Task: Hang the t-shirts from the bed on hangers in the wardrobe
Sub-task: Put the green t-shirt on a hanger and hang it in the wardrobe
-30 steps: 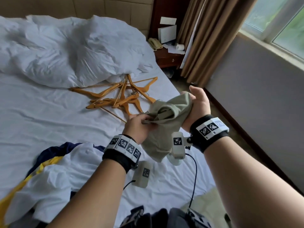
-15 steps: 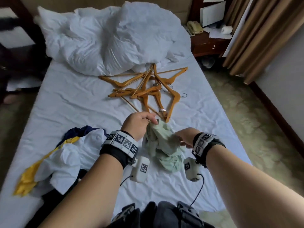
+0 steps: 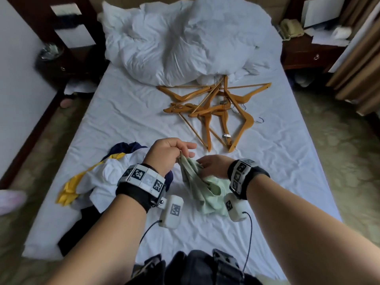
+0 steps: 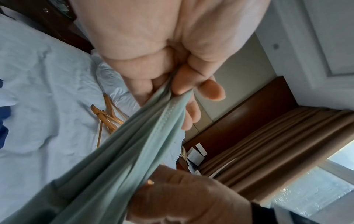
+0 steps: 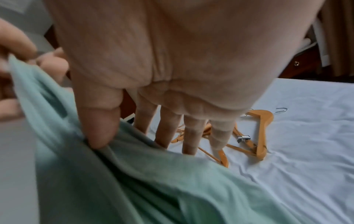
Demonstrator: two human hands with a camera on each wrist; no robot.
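A light green t-shirt (image 3: 207,192) lies bunched on the near part of the bed (image 3: 133,112), its upper end lifted. My left hand (image 3: 181,155) grips that gathered upper end in a fist; the left wrist view shows a stitched hem (image 4: 168,112) running between the fingers. Just to the right, my right hand (image 3: 203,165) pinches a fold of the same shirt (image 5: 134,189), thumb (image 5: 97,133) on top and straight fingers behind the cloth. Several wooden hangers (image 3: 213,108) lie tangled mid-bed, beyond both hands. No wardrobe is in view.
A heap of white, yellow and navy clothes (image 3: 96,182) lies left of my left wrist. A crumpled white duvet (image 3: 185,38) fills the bed's head. Dark nightstands stand at the left (image 3: 61,58) and right (image 3: 304,54); brown curtains (image 3: 357,68) hang far right.
Both hands have brought the green shirt down from chest height onto the bed. The view has swung left from the window to the whole bed. The right hand moved from cupping the shirt to pinching it.
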